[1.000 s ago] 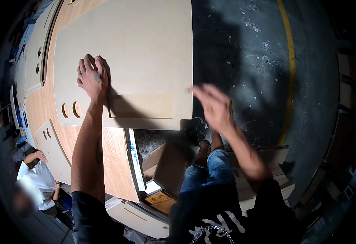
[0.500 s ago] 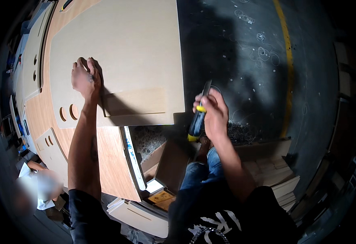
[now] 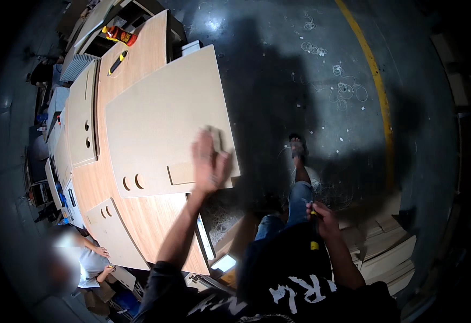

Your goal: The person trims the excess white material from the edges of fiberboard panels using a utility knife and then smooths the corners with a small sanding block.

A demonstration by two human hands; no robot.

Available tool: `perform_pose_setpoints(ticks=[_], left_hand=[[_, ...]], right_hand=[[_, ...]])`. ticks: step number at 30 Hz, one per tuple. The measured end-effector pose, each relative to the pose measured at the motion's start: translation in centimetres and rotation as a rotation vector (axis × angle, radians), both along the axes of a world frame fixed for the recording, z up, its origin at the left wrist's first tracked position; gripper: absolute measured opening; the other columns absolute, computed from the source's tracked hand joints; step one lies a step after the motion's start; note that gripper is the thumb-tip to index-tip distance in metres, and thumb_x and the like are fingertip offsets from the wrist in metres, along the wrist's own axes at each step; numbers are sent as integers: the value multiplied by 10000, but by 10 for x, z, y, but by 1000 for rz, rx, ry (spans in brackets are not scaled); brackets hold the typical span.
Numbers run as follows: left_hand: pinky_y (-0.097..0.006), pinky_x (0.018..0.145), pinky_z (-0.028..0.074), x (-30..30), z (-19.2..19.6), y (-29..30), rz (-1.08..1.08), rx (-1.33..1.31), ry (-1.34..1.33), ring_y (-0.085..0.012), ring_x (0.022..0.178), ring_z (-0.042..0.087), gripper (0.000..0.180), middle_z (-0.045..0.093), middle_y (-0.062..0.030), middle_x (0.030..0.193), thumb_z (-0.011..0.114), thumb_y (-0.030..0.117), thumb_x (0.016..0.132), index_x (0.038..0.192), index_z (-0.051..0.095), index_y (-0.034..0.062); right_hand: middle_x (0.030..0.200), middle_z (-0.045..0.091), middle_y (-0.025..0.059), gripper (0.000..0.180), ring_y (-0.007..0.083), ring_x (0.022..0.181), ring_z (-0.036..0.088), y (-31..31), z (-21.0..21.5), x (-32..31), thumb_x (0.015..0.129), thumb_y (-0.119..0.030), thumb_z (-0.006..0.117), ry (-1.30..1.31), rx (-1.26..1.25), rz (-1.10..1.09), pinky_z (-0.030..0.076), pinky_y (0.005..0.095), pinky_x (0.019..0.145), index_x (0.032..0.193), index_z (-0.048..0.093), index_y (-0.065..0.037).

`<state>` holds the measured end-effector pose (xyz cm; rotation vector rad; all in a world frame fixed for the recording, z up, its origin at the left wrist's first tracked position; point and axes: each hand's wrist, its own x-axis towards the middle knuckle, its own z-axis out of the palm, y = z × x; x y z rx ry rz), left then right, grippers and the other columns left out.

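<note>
A large pale board (image 3: 160, 113) lies flat on the wood-grain worktop, with two oval holes near its lower left corner. Over its lower right part is my left hand (image 3: 211, 164), blurred, fingers stretched out and holding nothing. I cannot tell whether it touches the board. A narrow rectangular strip (image 3: 180, 175) shows on the board beside that hand. Low at my right side, my right hand (image 3: 327, 220) is closed around a black-and-yellow utility knife (image 3: 314, 245). Its blade is hard to make out here.
On the worktop (image 3: 152, 231) are a second black-and-yellow tool (image 3: 118, 63) and a red bottle (image 3: 119, 35). Smaller boards with holes (image 3: 111, 226) lie to the left, near a co-worker (image 3: 90, 264). Stacked panels (image 3: 389, 247) stand at lower right. Loose strings (image 3: 348, 91) litter the floor.
My left hand has moved right across the board. My right hand has drawn back and down with the knife. The view has shifted, bringing the bottle into sight, and one foot is farther forward.
</note>
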<state>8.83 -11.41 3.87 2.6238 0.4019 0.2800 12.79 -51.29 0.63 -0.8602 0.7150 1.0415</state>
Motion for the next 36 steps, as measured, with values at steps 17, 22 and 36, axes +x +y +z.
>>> perform_pose_setpoints(ticks=[17, 22, 36], left_hand=[[-474, 1173, 108, 131, 15, 35, 51, 286, 368, -272, 1450, 169, 663, 198, -110, 1565, 478, 269, 948, 1501, 177, 59], [-469, 1179, 93, 181, 7, 52, 165, 286, 352, -254, 1461, 127, 727, 154, -87, 1580, 487, 133, 880, 1513, 136, 72], [-501, 1149, 176, 236, -10, 99, 309, 141, 130, -261, 1426, 245, 757, 282, -52, 1540, 566, 99, 813, 1498, 252, 163]], right_hand=[[949, 627, 122, 226, 211, 839, 635, 23, 44, 238, 946, -207, 542, 38, 134, 326, 535, 323, 712, 1052, 553, -8], [928, 634, 139, 194, 221, 844, 646, 26, 52, 283, 937, -205, 551, -1, 45, 387, 540, 330, 703, 1024, 561, -32], [771, 549, 63, 167, 192, 676, 569, 141, 55, 414, 981, -227, 511, -55, -41, 493, 512, 324, 642, 965, 537, -63]])
